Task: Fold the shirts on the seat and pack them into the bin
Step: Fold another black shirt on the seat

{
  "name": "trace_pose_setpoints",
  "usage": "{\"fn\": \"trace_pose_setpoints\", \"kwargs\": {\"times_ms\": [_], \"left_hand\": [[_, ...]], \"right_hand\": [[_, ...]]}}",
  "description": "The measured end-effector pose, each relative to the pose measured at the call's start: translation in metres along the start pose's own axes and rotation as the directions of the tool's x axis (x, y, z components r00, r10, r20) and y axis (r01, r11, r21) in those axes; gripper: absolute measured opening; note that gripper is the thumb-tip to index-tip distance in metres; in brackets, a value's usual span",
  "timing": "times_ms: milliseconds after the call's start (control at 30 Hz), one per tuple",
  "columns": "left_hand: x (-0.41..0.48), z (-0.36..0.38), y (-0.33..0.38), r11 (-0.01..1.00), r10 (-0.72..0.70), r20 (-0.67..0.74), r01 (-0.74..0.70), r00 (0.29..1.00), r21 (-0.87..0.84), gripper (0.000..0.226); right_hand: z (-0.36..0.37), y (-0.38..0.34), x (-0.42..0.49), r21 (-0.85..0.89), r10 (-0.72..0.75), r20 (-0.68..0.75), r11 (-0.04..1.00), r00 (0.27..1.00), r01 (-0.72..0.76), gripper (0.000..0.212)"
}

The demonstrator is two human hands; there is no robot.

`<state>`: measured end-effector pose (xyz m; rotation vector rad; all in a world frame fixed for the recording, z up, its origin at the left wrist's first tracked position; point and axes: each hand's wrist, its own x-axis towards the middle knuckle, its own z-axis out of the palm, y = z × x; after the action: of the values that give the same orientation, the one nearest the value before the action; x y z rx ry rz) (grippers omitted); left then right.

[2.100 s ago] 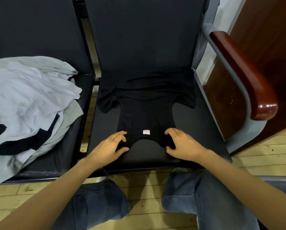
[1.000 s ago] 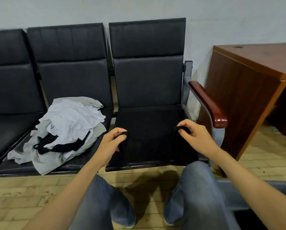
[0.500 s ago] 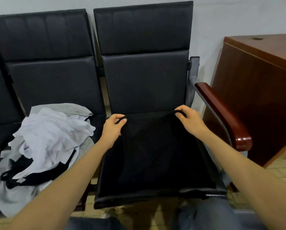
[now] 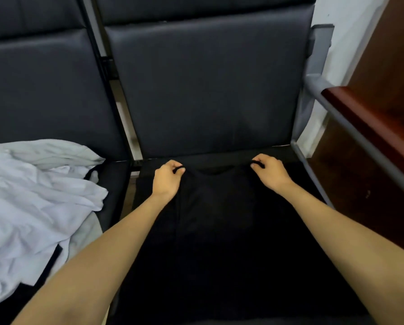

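A black shirt (image 4: 219,214) lies spread over the black seat (image 4: 301,174) straight ahead, its far edge near the backrest. My left hand (image 4: 167,180) pinches that far edge at the left. At the right of the same edge, my right hand (image 4: 270,173) pinches the fabric too. Both forearms reach across the shirt. On the neighbouring seat at the left sits a crumpled pile of white, grey and black shirts (image 4: 32,202). No bin is in view.
A wooden armrest (image 4: 369,127) on a grey metal frame borders the seat on the right. Behind it stands a brown wooden desk (image 4: 388,66). The tall black backrest (image 4: 208,85) rises just beyond my hands.
Both hands have carried the shirt's edge from the seat's front to the back by the backrest, laying the shirt flat. The camera has moved closer and tilted down.
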<state>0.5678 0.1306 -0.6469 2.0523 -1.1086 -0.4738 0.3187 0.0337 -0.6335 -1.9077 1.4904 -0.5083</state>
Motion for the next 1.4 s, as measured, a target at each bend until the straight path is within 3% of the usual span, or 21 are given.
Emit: {"fn": "trace_pose_setpoints", "kwargs": {"times_ms": [133, 233, 400, 500, 600, 667, 767, 867, 933, 1000, 1100, 1133, 1200, 1267, 1400], "left_hand": [[0.008, 0.019, -0.018, 0.986, 0.04, -0.008, -0.038, 0.999, 0.16, 0.022], [0.011, 0.028, -0.019, 0.977, 0.034, -0.066, -0.019, 0.997, 0.212, 0.021], [-0.004, 0.019, -0.008, 0.996, -0.021, -0.013, 0.022, 1.0, 0.081, 0.04], [-0.049, 0.004, -0.001, 0.956, 0.19, 0.033, -0.193, 0.981, 0.223, 0.039], [-0.113, -0.004, -0.008, 0.832, 0.398, 0.135, -0.419, 0.907, 0.364, 0.029], [-0.152, -0.004, -0.013, 0.753, 0.46, 0.205, -0.502, 0.864, 0.426, 0.047], [-0.2, -0.002, -0.012, 0.697, 0.263, 0.438, -0.483, 0.86, 0.529, 0.088], [-0.228, 0.0, -0.025, 0.707, 0.069, 0.485, -0.386, 0.872, 0.593, 0.111], [-0.238, -0.002, -0.029, 0.731, 0.034, 0.491, -0.357, 0.871, 0.582, 0.105], [-0.246, -0.008, -0.028, 0.74, 0.013, 0.513, -0.353, 0.858, 0.573, 0.084], [-0.253, -0.019, -0.028, 0.742, -0.019, 0.547, -0.354, 0.837, 0.569, 0.07], [-0.255, -0.021, -0.027, 0.746, -0.03, 0.552, -0.349, 0.834, 0.567, 0.067], [-0.258, -0.02, -0.023, 0.734, -0.005, 0.539, -0.363, 0.842, 0.574, 0.073], [-0.263, -0.014, -0.01, 0.719, 0.106, 0.491, -0.407, 0.865, 0.563, 0.087], [-0.266, 0.002, 0.001, 0.731, 0.163, 0.467, -0.424, 0.869, 0.535, 0.058]], "right_hand": [[0.015, 0.01, 0.013, -0.012, 0.108, -0.052, 0.994, 0.993, -0.108, 0.014], [0.022, 0.011, 0.015, -0.068, 0.153, -0.093, 0.985, 0.984, -0.159, 0.025], [0.02, 0.003, 0.008, -0.179, 0.123, -0.092, 0.974, 0.988, -0.138, 0.044], [0.009, -0.003, -0.016, -0.224, 0.025, -0.134, 0.973, 0.991, -0.055, 0.043], [0.007, -0.006, -0.068, -0.329, -0.163, -0.121, 0.937, 0.979, 0.116, 0.03], [0.01, -0.004, -0.11, -0.392, -0.241, -0.028, 0.895, 0.97, 0.211, 0.03], [0.018, 0.008, -0.166, -0.486, -0.097, 0.205, 0.853, 0.974, 0.188, 0.05], [0.018, 0.034, -0.205, -0.577, 0.129, 0.323, 0.812, 0.938, 0.087, 0.062], [0.013, 0.05, -0.222, -0.623, 0.141, 0.3, 0.778, 0.944, 0.082, 0.064], [0.005, 0.057, -0.232, -0.632, 0.129, 0.291, 0.769, 0.948, 0.09, 0.064], [-0.002, 0.06, -0.238, -0.56, 0.077, 0.318, 0.819, 0.945, 0.121, 0.062], [-0.004, 0.06, -0.239, -0.509, 0.046, 0.276, 0.855, 0.96, 0.105, 0.061], [-0.008, 0.059, -0.239, -0.442, -0.031, 0.062, 0.895, 0.998, 0.055, 0.057], [-0.014, 0.058, -0.236, -0.465, -0.05, -0.125, 0.885, 0.991, -0.014, 0.044], [-0.022, 0.056, -0.234, -0.472, 0.075, -0.049, 0.877, 0.996, -0.09, 0.035]]}}
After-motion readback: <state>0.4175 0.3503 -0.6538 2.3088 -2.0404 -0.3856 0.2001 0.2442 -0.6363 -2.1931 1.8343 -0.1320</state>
